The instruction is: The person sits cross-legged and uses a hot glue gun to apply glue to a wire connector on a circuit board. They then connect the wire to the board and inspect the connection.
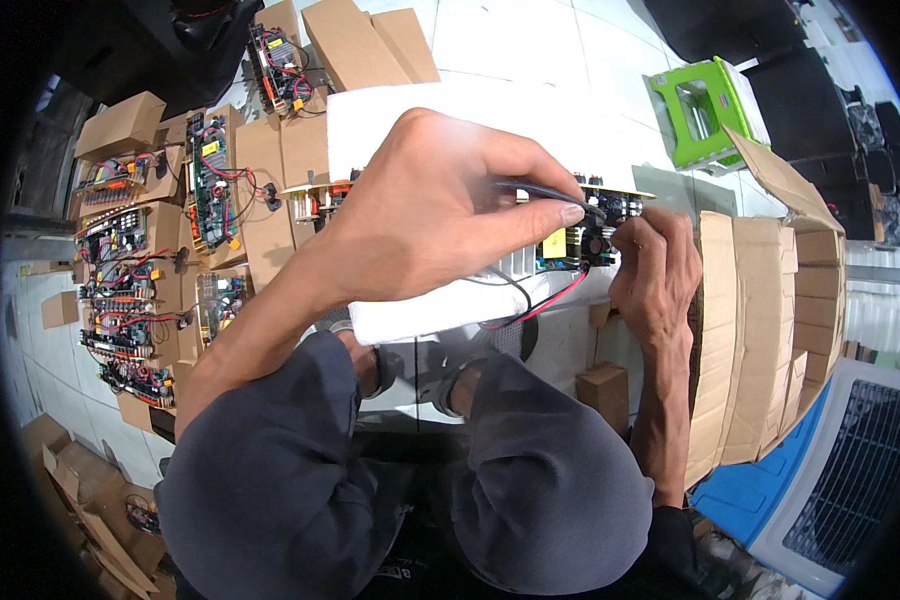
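A long circuit board (560, 245) with heat sinks, a yellow-labelled part and a small fan lies across a white foam block (395, 312) in front of my knees. My left hand (440, 205) reaches over the board and pinches a black cable (540, 190) between thumb and forefinger, near the board's right part. My right hand (658, 270) has its fingers curled against the right end of the board; its fingertips are partly hidden. A red and black wire pair (555, 300) loops off the board's near side. My left hand covers the board's middle.
Several similar circuit boards (210, 185) lie on cardboard at the left. A large open carton (750, 330) stands close on the right, beside a blue and white crate (830, 470). Beyond the foam at the right is a green step stool (695, 110). A small box (602, 395) sits near my right forearm.
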A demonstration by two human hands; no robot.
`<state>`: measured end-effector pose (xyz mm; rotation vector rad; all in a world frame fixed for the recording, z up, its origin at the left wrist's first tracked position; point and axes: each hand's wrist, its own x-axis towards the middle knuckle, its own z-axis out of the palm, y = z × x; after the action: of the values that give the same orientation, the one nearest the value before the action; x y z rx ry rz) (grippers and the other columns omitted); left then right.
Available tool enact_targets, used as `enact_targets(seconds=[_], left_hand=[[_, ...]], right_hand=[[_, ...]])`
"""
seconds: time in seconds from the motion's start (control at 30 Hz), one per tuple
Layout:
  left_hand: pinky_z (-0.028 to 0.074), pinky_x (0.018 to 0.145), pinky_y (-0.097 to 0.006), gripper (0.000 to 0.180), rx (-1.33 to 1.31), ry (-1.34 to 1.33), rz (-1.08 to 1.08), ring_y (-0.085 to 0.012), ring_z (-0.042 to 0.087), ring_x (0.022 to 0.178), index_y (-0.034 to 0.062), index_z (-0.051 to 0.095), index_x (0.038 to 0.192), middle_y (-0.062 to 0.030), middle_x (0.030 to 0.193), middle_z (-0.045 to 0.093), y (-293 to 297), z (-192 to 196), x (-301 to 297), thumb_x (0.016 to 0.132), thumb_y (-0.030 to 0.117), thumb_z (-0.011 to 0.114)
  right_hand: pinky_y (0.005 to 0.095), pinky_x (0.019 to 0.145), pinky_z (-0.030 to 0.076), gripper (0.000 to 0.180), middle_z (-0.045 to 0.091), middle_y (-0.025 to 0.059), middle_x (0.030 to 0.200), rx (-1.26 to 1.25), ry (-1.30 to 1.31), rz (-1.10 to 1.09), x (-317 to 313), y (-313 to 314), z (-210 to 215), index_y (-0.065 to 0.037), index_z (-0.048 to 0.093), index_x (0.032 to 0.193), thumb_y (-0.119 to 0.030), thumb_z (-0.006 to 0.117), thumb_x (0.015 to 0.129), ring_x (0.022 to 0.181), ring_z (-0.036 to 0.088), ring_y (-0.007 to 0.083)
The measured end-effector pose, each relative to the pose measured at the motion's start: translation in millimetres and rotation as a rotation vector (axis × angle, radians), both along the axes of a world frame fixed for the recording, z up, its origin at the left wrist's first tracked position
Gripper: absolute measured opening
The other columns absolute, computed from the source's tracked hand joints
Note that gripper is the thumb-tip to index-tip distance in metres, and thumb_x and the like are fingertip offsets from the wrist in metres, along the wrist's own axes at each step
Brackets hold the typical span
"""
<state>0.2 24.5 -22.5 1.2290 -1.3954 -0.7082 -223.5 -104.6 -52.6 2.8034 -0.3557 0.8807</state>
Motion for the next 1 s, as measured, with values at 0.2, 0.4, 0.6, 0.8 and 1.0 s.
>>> enact_targets(seconds=[0.2,0.4,0.6,0.8,1.0], left_hand=[[0.047,0.057,-0.026,0.018,0.010,-0.009,0.016,-0.0128,0.060,0.061,-0.0024,0.072,0.093,-0.0117,0.074,0.069,0,1,-1,0.082,0.011,0.070],[0.044,0.055,-0.021,0.015,-0.081,-0.061,0.016,-0.0082,0.058,0.064,-0.0016,0.072,0.095,-0.0070,0.077,0.068,-2,-3,0,0.081,0.003,0.071],[0.045,0.056,-0.020,0.016,-0.073,-0.014,0.015,-0.0080,0.059,0.066,-0.0020,0.072,0.097,-0.0078,0.080,0.069,-2,-4,-2,0.081,0.003,0.071],[0.050,0.066,-0.028,0.018,0.062,0.027,0.009,-0.0153,0.064,0.070,-0.0020,0.072,0.094,-0.0121,0.079,0.070,1,3,0,0.082,0.012,0.070],[0.050,0.064,-0.028,0.019,0.074,0.019,0.003,-0.0146,0.063,0.068,-0.0017,0.072,0.094,-0.0122,0.078,0.070,1,5,0,0.082,0.012,0.070]], right_hand=[[0.0349,0.055,0.045,0.029,0.054,0.0094,0.088,0.115,-0.066,-0.007,-17,13,4,-0.004,0.054,0.095,0.006,0.069,0.072,0.071,0.055,0.0244],[0.0348,0.055,0.044,0.028,0.053,0.0127,0.089,0.201,-0.117,-0.007,-22,31,10,-0.003,0.053,0.095,0.006,0.068,0.074,0.072,0.054,0.0257],[0.0351,0.057,0.046,0.025,0.053,0.0126,0.088,0.230,-0.179,-0.017,-11,36,25,-0.002,0.054,0.093,0.009,0.067,0.074,0.073,0.055,0.0248],[0.0372,0.058,0.047,0.022,0.055,0.0137,0.090,0.324,-0.180,-0.075,6,28,27,-0.001,0.056,0.093,0.009,0.065,0.076,0.077,0.058,0.0278],[0.0371,0.060,0.047,0.019,0.055,0.0131,0.089,0.291,-0.174,-0.015,19,13,34,-0.001,0.055,0.093,0.009,0.063,0.079,0.077,0.058,0.0268]])
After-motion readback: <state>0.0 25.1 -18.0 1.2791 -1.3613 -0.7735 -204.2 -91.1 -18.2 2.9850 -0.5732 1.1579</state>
